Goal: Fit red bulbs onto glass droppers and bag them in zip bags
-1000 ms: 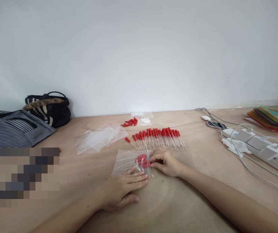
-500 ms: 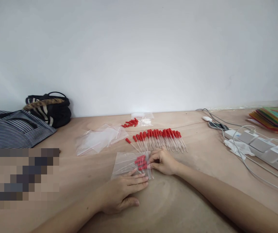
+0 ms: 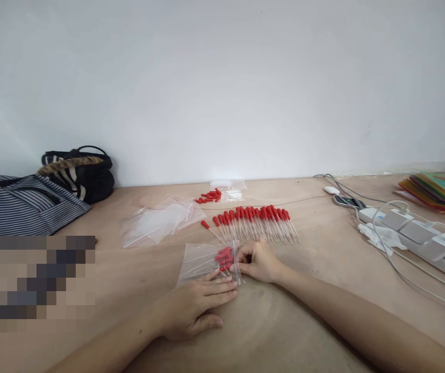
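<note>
A clear zip-lock bag point(image 3: 193, 259) lies flat on the table with several red-bulbed droppers point(image 3: 224, 257) inside, their bulbs towards the zip end on the right. My left hand point(image 3: 202, 305) rests flat on the bag's near edge, fingers stretched out. At the zip end, the thumb and forefinger of my right hand point(image 3: 259, 261) pinch the bag's edge. Just beyond my hands lies a row of droppers point(image 3: 261, 225), thin clear tubes with red rubber bulbs pointing away from me.
Empty zip-lock bags point(image 3: 156, 223) lie at the left. Farther back are loose red bulbs point(image 3: 209, 196) and clear tubes point(image 3: 233, 195). On the right sit a power strip point(image 3: 420, 233) with cables and a coloured stack point(image 3: 438, 190). Striped bags point(image 3: 28, 204) stand on the left.
My right hand has shifted slightly to the left along with the zip end of the bag. My left hand stays in place.
</note>
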The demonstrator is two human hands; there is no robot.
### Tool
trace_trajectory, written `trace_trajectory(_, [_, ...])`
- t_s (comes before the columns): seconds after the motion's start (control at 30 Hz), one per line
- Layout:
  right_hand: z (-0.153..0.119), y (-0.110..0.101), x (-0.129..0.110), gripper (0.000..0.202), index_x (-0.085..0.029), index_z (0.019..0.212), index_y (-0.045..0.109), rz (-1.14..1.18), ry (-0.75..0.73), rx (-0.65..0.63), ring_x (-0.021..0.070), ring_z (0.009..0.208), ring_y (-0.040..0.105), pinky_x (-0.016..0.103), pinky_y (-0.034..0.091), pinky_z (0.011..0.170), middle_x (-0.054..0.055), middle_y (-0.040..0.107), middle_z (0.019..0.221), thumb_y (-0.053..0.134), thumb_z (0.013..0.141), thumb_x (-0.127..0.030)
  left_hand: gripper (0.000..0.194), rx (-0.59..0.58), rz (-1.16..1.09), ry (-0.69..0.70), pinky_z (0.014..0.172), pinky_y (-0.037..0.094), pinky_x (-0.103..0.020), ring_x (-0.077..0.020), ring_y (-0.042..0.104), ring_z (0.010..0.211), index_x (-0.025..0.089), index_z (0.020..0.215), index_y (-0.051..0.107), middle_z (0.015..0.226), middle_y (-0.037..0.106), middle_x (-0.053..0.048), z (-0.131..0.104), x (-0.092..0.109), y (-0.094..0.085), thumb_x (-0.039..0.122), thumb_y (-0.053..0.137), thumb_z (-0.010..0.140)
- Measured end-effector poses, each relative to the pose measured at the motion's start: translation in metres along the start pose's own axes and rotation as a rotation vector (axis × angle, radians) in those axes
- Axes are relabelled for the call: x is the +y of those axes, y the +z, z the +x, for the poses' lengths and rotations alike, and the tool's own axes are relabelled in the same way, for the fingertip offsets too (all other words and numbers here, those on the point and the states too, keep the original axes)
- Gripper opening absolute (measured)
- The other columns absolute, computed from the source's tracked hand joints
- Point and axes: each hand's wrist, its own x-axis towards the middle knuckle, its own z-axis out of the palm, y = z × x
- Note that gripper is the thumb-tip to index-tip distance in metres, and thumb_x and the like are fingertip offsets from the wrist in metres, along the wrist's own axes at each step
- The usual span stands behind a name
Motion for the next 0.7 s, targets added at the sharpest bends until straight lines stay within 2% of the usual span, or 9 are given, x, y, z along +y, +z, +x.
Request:
trace_trajectory(0.2, [-0.0029, -0.0003, 0.0011, 0.007, -0.023, 0.074, 0.065, -0.014, -0.089, 0.055, 0.0115, 0.065, 0.053, 0.031, 0.027, 0.074, -0.004, 0.060, 0.063, 0.068, 0.069, -0.026, 0.050, -0.008, -0.003, -0.004, 0.108, 0.017, -0.043, -0.0216, 0.029, 0.129, 0.022, 0.136, 0.028, 0.140, 0.033, -0.005, 0.0008, 0.0001, -0.0010, 0.034, 0.043, 0.089])
trace_trajectory(0.33, [-0.0027, -0.0014, 0.0013, 0.018, -0.026, 0.083, 0.067, -0.022, -0.088, 0.050, 0.0141, 0.070, 0.054, 0.032, 0.028, 0.073, -0.003, 0.061, 0.063, 0.070, 0.066, -0.030, 0.050, -0.007, -0.009, -0.013, 0.108, 0.018, -0.043, -0.0219, 0.028, 0.129, 0.023, 0.136, 0.027, 0.139, 0.034, -0.005, 0.0003, 0.0001, -0.0008, 0.033, 0.043, 0.089])
trace_trajectory(0.43, [-0.0025, -0.0027, 0.0020, 0.018, -0.027, 0.084, 0.067, -0.014, -0.094, 0.034, 0.0145, 0.071, 0.054, 0.033, 0.029, 0.074, -0.003, 0.060, 0.063, 0.069, 0.067, -0.032, 0.050, 0.014, -0.023, -0.002, 0.108, 0.019, -0.043, -0.0226, 0.030, 0.128, 0.024, 0.135, 0.029, 0.139, 0.034, -0.005, -0.0001, 0.0003, -0.0005, 0.034, 0.044, 0.088])
trace_trajectory(0.57, [-0.0016, -0.0031, 0.0057, 0.017, -0.025, 0.083, 0.067, 0.005, -0.067, 0.079, 0.0134, 0.067, 0.052, 0.034, 0.030, 0.076, -0.003, 0.059, 0.061, 0.070, 0.066, -0.028, 0.051, 0.013, -0.018, 0.002, 0.108, 0.018, -0.044, -0.0226, 0.030, 0.128, 0.024, 0.135, 0.028, 0.138, 0.035, -0.005, 0.0003, 0.0012, -0.0009, 0.034, 0.044, 0.088])
trace_trajectory(0.7, [-0.0005, -0.0023, 0.0084, 0.026, -0.027, 0.092, 0.067, -0.009, -0.067, 0.100, 0.0141, 0.069, 0.052, 0.033, 0.030, 0.076, -0.003, 0.059, 0.063, 0.070, 0.066, -0.027, 0.050, 0.008, -0.009, -0.027, 0.106, 0.024, -0.043, -0.0237, 0.030, 0.128, 0.024, 0.134, 0.032, 0.138, 0.036, -0.005, 0.0007, 0.0023, -0.0019, 0.035, 0.045, 0.087])
